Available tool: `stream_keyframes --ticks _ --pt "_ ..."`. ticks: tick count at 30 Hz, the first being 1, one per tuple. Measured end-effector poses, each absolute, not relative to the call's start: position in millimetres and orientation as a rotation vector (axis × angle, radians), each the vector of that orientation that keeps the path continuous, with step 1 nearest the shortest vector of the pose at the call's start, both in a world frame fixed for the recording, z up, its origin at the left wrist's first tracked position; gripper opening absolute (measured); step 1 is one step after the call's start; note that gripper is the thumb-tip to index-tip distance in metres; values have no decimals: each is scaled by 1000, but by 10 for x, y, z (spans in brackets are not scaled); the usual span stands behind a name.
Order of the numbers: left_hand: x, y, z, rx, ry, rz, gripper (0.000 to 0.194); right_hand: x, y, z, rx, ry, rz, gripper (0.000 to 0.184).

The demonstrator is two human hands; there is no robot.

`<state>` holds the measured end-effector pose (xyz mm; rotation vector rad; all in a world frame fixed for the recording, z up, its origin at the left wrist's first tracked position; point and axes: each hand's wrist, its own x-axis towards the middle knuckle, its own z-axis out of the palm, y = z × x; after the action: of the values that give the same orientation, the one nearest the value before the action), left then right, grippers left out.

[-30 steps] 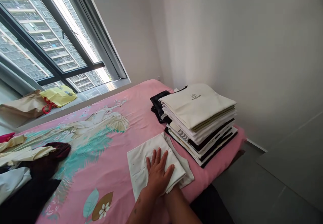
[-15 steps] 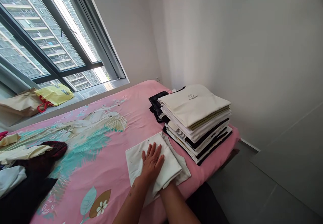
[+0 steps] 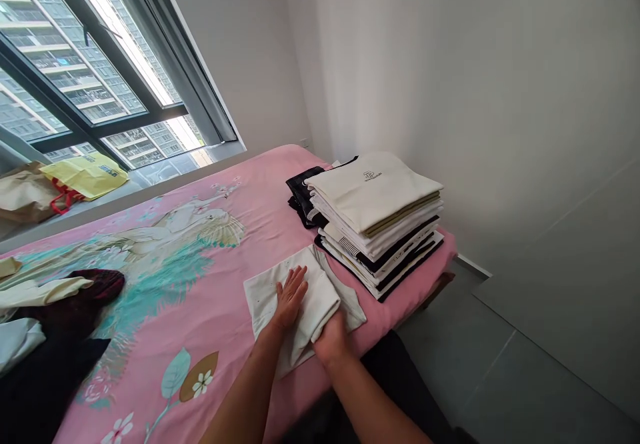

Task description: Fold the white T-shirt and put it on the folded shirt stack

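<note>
A pink printed bed [image 3: 263,211] spreads below a tall window [image 3: 80,77]. Near the bed's right end rises a stack of folded clothes [image 3: 383,231], a cream piece with a small dark print on top; black clothes [image 3: 301,194] lie against its far left side. Loose clothes [image 3: 65,334] lie heaped at the bed's left. On the window ledge [image 3: 145,177] rest a brown bag [image 3: 25,194] and, beside it, a yellow bag [image 3: 90,174] with red handles; their contents cannot be seen. The white garment [image 3: 320,291] lies partly folded on the bed, just nearer than the stack, its long axis seemingly slanting from far left to near right. The left hand [image 3: 291,295] is open, palm down on it; the right hand [image 3: 332,339] reaches under its near-right fold, fingers hidden, their grip unclear.
</note>
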<state>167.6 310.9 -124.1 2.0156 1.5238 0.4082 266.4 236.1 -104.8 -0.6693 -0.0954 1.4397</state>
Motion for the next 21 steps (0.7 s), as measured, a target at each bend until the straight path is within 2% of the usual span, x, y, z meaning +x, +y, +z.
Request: stream_keyframes --ticks 3,7,12,16,21 --pt "1763 3102 -1220 2066 1574 272 53 2774 2033 -1103 -616 47 1546 59" --pt "1886 3052 -1122 2181 1648 64 63 2872 1788 -1203 -781 79 1550 46" --pt "1769 2674 -950 2305 1499 112 63 2947 1789 -1256 -934 -85 1613 29" --pt "1580 2204 -968 2490 1468 70 77 3017 1758 -1255 -1055 -195 1666 31" --pt "1487 1979 -1070 2552 1504 58 72 3060 1750 -1272 -1238 -382 1702 32"
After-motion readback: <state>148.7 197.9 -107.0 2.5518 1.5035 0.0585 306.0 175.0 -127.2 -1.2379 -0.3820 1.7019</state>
